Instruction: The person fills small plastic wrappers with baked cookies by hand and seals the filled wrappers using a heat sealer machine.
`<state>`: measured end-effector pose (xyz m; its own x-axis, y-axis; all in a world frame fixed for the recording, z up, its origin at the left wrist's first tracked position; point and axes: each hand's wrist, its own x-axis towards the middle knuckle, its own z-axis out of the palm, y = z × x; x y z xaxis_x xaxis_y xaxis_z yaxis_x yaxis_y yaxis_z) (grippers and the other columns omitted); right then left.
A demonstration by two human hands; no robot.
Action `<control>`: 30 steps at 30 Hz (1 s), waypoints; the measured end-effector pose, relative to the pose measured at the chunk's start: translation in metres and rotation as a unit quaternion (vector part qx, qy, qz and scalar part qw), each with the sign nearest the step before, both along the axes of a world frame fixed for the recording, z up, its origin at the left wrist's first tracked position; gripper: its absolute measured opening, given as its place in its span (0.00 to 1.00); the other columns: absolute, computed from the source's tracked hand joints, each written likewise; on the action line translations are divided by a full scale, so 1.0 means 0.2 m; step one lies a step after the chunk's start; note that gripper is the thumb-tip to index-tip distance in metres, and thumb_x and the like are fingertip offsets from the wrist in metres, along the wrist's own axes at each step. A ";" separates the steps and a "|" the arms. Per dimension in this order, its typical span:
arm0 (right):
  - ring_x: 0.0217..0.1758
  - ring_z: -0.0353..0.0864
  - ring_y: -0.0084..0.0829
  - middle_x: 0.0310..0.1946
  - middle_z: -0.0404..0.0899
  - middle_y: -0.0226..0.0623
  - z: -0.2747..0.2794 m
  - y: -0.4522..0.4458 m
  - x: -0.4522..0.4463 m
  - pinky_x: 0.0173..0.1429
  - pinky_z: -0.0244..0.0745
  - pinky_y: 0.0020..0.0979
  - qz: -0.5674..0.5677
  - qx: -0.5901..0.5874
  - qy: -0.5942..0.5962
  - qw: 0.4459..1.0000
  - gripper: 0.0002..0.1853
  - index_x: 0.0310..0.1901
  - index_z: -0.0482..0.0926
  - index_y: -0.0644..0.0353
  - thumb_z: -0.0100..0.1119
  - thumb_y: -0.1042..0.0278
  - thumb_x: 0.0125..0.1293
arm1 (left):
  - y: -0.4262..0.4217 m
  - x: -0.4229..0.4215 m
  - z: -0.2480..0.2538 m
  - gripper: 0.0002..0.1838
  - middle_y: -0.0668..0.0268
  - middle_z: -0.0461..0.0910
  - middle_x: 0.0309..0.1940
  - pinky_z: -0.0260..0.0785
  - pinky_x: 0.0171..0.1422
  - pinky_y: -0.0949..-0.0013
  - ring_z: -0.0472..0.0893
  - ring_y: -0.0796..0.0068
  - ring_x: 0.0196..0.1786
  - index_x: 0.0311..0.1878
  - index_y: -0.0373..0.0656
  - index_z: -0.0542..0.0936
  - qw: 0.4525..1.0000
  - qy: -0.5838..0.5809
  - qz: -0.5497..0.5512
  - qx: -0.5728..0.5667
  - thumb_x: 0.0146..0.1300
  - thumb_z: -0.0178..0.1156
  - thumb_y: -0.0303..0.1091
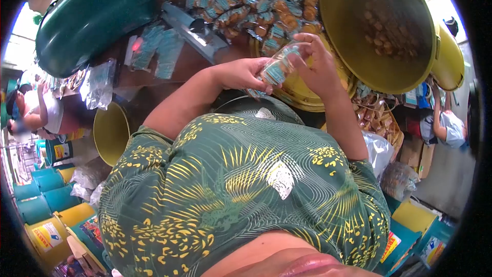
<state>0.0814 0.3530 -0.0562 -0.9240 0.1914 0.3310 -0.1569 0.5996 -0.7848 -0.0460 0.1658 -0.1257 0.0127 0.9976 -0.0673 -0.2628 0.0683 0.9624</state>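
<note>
In the head view, my left hand (248, 74) is closed around the lower part of a clear plastic packet of biscuits (277, 71) with a blue-green printed label. My right hand (319, 66) has its fingers curled at the packet's upper end, touching the film; its fingertips are partly hidden. Below the hands is a yellow lid or tub (302, 92). Beyond them lies a heap of filled packets (256, 2). To the right, a large yellow bucket (343, 20) leans on its side with loose round biscuits (392, 33) inside.
At left on the table are flat printed wrappers (166, 54), a metal sealing device (197, 33) and a green tub (97, 20). A yellow bucket (110, 133) stands lower left. Other people work at the far left (43, 105) and far right (451, 128). Several stacked buckets (46, 195) line the left.
</note>
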 end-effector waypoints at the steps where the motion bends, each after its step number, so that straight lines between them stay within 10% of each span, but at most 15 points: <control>1: 0.37 0.84 0.28 0.37 0.84 0.39 0.06 0.03 0.05 0.43 0.78 0.30 0.009 -0.011 -0.023 1.000 0.24 0.61 0.71 0.57 0.65 0.73 0.64 | 0.04 0.05 0.04 0.37 0.64 0.77 0.58 0.68 0.66 0.65 0.76 0.75 0.58 0.70 0.40 0.63 1.000 0.007 0.003 -0.001 0.61 0.70 0.32; 7: 0.38 0.81 0.22 0.39 0.84 0.37 0.10 -0.02 -0.02 0.40 0.79 0.28 0.120 -0.391 0.117 0.905 0.39 0.75 0.58 0.50 0.65 0.79 0.64 | -0.03 0.00 0.02 0.46 0.57 0.73 0.63 0.69 0.67 0.62 0.75 0.66 0.63 0.71 0.38 0.63 0.982 -0.162 0.085 0.039 0.67 0.43 0.72; 11: 0.41 0.81 0.22 0.40 0.84 0.35 -0.13 0.05 -0.20 0.43 0.78 0.27 -0.021 -0.022 0.012 0.999 0.39 0.73 0.62 0.46 0.67 0.77 0.62 | -0.12 -0.09 -0.02 0.41 0.58 0.76 0.61 0.69 0.66 0.63 0.76 0.68 0.62 0.70 0.38 0.65 0.971 -0.224 0.075 -0.041 0.68 0.52 0.64; 15: 0.47 0.80 0.26 0.45 0.83 0.37 -0.44 0.06 -0.32 0.51 0.76 0.28 0.014 0.008 0.018 1.000 0.38 0.72 0.64 0.45 0.68 0.76 0.61 | -0.07 -0.10 -0.23 0.25 0.66 0.81 0.45 0.74 0.49 0.69 0.80 0.76 0.44 0.61 0.38 0.74 0.966 0.156 0.193 -0.072 0.65 0.66 0.42; 22: 0.47 0.76 0.26 0.53 0.76 0.37 -0.31 0.28 -0.45 0.58 0.72 0.26 -0.003 -0.287 0.062 0.956 0.25 0.71 0.61 0.61 0.50 0.73 0.75 | -0.08 -0.19 -0.28 0.27 0.65 0.82 0.45 0.74 0.46 0.65 0.82 0.71 0.44 0.65 0.45 0.72 0.948 0.020 0.285 -0.141 0.66 0.66 0.42; 30: 0.61 0.75 0.55 0.59 0.75 0.54 -0.39 0.20 -0.30 0.65 0.71 0.42 -0.151 0.125 -0.022 0.980 0.32 0.70 0.64 0.53 0.43 0.80 0.63 | 0.04 -0.23 -0.23 0.32 0.66 0.80 0.49 0.74 0.48 0.62 0.80 0.72 0.47 0.68 0.47 0.68 0.968 0.056 0.184 -0.163 0.65 0.65 0.49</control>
<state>0.0212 0.3927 -0.1349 -0.8520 0.3767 0.3635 0.0886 0.7881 -0.6092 -0.0925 0.1729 -0.1721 -0.3644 0.8592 -0.3593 -0.2224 0.2943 0.9295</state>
